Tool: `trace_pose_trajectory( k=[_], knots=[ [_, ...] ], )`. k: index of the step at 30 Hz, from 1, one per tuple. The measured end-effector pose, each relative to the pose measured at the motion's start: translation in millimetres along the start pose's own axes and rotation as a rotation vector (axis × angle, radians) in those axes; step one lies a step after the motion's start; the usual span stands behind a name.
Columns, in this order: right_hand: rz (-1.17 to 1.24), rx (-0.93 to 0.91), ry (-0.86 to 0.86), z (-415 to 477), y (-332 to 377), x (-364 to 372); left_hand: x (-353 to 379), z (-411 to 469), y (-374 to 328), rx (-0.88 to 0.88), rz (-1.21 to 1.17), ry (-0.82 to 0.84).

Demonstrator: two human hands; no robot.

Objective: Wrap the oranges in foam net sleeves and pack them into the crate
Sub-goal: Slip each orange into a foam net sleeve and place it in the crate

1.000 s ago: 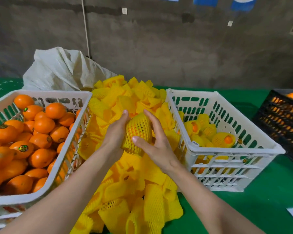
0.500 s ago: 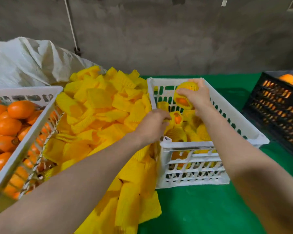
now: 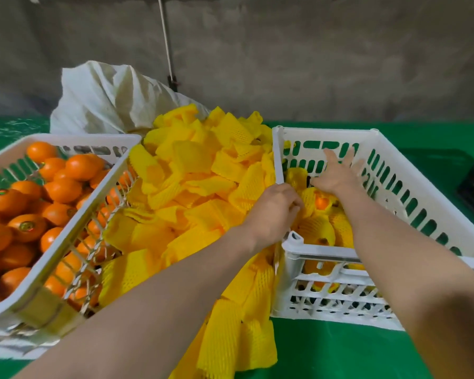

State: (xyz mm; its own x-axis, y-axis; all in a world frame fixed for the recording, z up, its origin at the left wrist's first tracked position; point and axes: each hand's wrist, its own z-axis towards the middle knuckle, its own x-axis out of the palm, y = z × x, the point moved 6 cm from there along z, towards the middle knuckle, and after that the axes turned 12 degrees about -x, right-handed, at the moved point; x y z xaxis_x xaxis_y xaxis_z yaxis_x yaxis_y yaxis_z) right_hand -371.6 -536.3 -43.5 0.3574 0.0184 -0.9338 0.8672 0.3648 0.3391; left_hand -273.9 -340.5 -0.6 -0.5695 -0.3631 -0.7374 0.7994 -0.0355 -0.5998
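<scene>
Bare oranges (image 3: 63,190) fill the left basket (image 3: 80,138), foam net sleeves (image 3: 197,187) heaped beside. The left hand (image 3: 274,212) curls its fingers (image 3: 294,207) at the rim of the crate (image 3: 278,160) (grip unclear); the right hand (image 3: 337,176), fingers spread, empty, hovers over wrapped oranges (image 3: 318,228) inside.

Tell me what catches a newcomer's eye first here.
A bright heap of foam sleeves fills the middle, between a basket of bare oranges on the left and a crate of wrapped oranges on the right. The right hand spreads open over the crate, the left hand at its near rim.
</scene>
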Motion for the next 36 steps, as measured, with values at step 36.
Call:
trace_pose_trajectory(
  k=[36],
  knots=[
    [0.417, -0.566, 0.171, -190.3, 321.9, 94.7, -301.0, -150.1, 255.7, -0.562, -0.272, -0.438]
  ],
)
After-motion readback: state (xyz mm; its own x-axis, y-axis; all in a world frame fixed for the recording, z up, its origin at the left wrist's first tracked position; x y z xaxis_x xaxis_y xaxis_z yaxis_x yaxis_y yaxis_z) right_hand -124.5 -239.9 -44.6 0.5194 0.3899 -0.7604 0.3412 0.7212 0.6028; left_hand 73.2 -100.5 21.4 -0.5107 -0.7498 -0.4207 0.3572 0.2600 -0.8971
